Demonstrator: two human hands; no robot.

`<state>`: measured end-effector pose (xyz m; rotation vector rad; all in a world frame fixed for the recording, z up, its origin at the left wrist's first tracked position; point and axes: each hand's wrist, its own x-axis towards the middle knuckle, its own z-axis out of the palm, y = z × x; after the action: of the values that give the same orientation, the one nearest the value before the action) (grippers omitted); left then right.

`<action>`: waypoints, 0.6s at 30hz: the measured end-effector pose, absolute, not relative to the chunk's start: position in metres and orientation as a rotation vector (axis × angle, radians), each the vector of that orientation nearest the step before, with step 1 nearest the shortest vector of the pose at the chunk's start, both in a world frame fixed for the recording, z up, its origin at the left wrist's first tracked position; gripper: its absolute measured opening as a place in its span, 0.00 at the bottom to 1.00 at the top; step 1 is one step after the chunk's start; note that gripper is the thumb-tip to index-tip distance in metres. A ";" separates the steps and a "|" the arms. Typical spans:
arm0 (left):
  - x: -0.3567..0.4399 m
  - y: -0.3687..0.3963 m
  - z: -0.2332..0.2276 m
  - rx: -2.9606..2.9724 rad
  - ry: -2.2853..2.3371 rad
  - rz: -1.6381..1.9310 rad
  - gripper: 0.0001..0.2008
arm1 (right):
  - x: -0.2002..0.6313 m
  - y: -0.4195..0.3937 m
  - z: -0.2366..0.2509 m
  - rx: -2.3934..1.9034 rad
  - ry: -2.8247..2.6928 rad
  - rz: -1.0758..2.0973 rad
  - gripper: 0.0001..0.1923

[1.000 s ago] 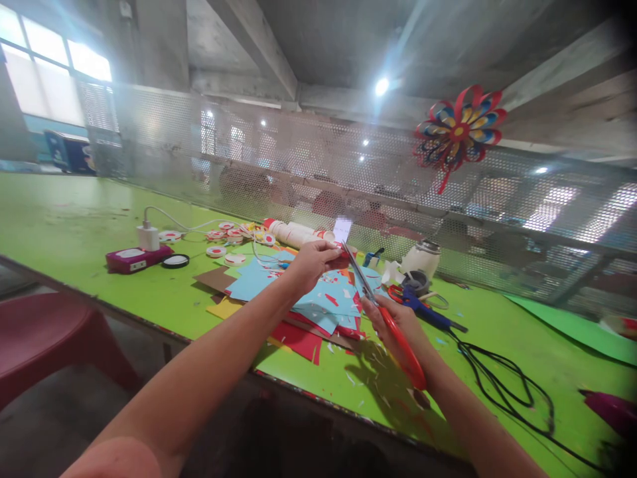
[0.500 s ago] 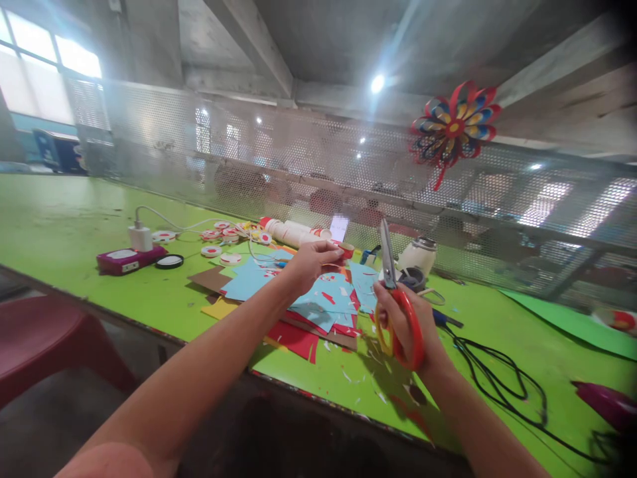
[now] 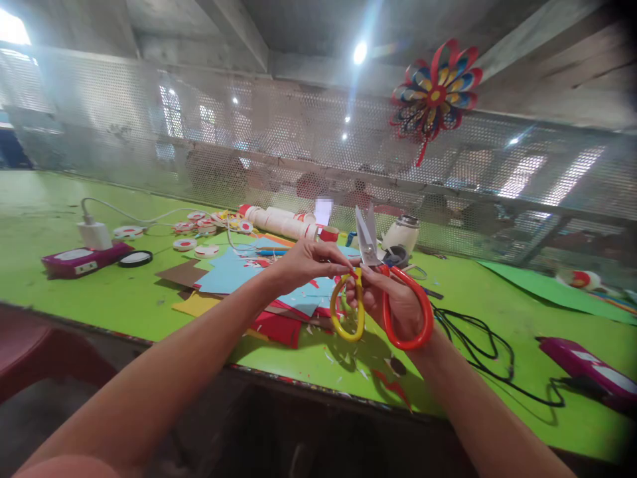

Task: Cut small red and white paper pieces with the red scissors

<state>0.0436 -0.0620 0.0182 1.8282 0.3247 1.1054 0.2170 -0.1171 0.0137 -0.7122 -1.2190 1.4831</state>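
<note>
My left hand pinches a small red piece, perhaps paper or tape, between thumb and fingertips. Wrapped in my right hand is a pair of scissors with one yellow and one red handle loop. Their blades point upward and are spread apart. My two hands meet just over the yellow loop, above the table's near half. Under and behind the left hand lie light blue paper sheets, with red paper at the front and small cut scraps around.
Rolled white and red tubes, a tape roll and a kettle-like pot stand behind my hands. A purple power strip sits left. On the right are a black cord, a purple device and green paper.
My left hand has come away from the tape roll toward the right hand, now holding a small red piece. The scissors have turned and their blades have spread. The view has shifted right.
</note>
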 end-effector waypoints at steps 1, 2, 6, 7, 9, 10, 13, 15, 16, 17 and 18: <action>0.044 -0.062 0.019 1.864 0.317 1.112 0.04 | 0.217 -0.118 0.014 -0.697 -1.222 1.502 0.11; 0.044 -0.062 0.019 1.895 0.317 1.117 0.04 | 0.218 -0.119 0.014 -0.686 -1.228 1.506 0.11; 0.043 -0.059 0.018 1.966 0.331 1.095 0.04 | 0.219 -0.122 0.013 -0.657 -1.255 1.446 0.14; 0.042 -0.059 0.018 1.979 0.335 1.081 0.04 | 0.219 -0.122 0.013 -0.653 -1.263 1.436 0.15; 0.043 -0.058 0.016 1.986 0.354 1.056 0.04 | 0.219 -0.123 0.013 -0.656 -1.271 1.419 0.14; 0.043 -0.058 0.014 1.969 0.368 1.046 0.05 | 0.218 -0.122 0.012 -0.665 -1.273 1.405 0.13; 0.047 -0.057 0.010 1.852 0.402 1.022 0.08 | 0.217 -0.121 0.011 -0.717 -1.277 1.330 0.09; 0.049 -0.056 0.007 1.765 0.442 1.003 0.11 | 0.218 -0.119 0.009 -0.777 -1.289 1.220 0.10; 0.050 -0.056 0.006 1.721 0.476 0.995 0.11 | 0.219 -0.118 0.008 -0.814 -1.315 1.135 0.12; 0.051 -0.055 0.006 1.678 0.512 0.985 0.11 | 0.220 -0.117 0.008 -0.851 -1.359 1.029 0.13; 0.051 -0.055 0.005 1.637 0.543 0.969 0.10 | 0.221 -0.117 0.007 -0.883 -1.416 0.910 0.14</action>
<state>0.0515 -0.0548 0.0052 1.6368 0.5434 0.9692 0.2210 -0.1168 0.0071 -0.8827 -1.4162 0.9101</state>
